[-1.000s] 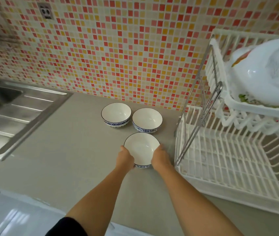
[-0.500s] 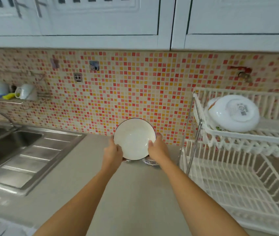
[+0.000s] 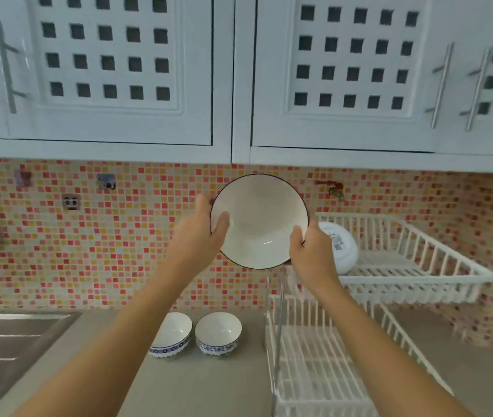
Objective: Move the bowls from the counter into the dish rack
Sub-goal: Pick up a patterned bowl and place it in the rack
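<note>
A white bowl [image 3: 258, 219] with a dark rim is held up in the air in front of the tiled wall, tilted with its inside facing me. My left hand [image 3: 201, 233] grips its left rim, thumb inside the bowl. My right hand [image 3: 310, 251] grips its lower right rim. Two more white bowls with blue patterned bases, one on the left [image 3: 173, 334] and one on the right [image 3: 218, 332], stand side by side on the grey counter [image 3: 197, 386]. The white two-tier dish rack [image 3: 419, 276] stands to the right; the held bowl is level with its upper tier, just left of it.
A white dish [image 3: 340, 246] leans in the rack's upper tier, partly behind my right hand. The lower tier [image 3: 314, 365] holds nothing that I can see. A steel sink drainboard [image 3: 7, 344] lies at the left. White wall cabinets [image 3: 230, 73] hang overhead.
Both hands lifted the nearest bowl off the counter and raised it up and to the right, to the height of the rack's upper tier. The view tilted upward.
</note>
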`<state>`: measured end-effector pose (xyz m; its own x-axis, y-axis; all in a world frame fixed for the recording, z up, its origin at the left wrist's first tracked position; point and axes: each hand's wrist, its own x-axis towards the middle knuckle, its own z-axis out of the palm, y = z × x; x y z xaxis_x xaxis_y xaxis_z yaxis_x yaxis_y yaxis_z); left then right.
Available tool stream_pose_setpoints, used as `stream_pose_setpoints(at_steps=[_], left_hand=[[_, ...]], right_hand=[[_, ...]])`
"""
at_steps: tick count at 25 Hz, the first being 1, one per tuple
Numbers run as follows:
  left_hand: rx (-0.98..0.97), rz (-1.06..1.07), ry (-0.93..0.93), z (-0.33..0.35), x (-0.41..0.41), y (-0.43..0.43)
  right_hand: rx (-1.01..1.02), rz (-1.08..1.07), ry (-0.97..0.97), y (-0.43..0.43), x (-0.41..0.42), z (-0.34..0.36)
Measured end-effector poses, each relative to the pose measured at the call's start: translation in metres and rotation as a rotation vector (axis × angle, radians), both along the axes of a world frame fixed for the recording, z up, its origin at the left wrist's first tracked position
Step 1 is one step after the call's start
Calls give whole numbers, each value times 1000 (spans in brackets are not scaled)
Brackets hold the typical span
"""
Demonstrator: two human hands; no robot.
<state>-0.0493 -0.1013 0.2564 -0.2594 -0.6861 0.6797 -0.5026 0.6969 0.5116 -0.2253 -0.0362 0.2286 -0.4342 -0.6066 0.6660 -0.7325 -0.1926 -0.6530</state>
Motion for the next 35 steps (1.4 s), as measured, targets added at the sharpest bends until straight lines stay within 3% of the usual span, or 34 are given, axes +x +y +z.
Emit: stream_pose_setpoints(at_steps=[5,11,13,16,19,22,26,32,35], left_hand=[[-455,-7,-260,46,-76,30],[-688,1,-321,39,-191,29],[-729,23,-293,32,-219,26],[-775,4,-289,17,-264,26],[-772,-12,-246,9,-298,24],[-716,-21,-263,4,-319,25],[-462,-47,-298,11,-333,31],[-99,-330,-686,24,-339,16],[-127,-299,-719,24,-349,11]], right_hand=[[-178,-96,249,37,-85,16],[-254,-180,506,63,-202,29],[-147,-63,541,73,-236,43],[254,137,527,89,-283,65],[476,260,466,92,-321,79],[467,303,465,86,-345,88],[393,302,547,72,-365,81],[299,167,882,39,-388,56],[267,158,920,29,-398,50]])
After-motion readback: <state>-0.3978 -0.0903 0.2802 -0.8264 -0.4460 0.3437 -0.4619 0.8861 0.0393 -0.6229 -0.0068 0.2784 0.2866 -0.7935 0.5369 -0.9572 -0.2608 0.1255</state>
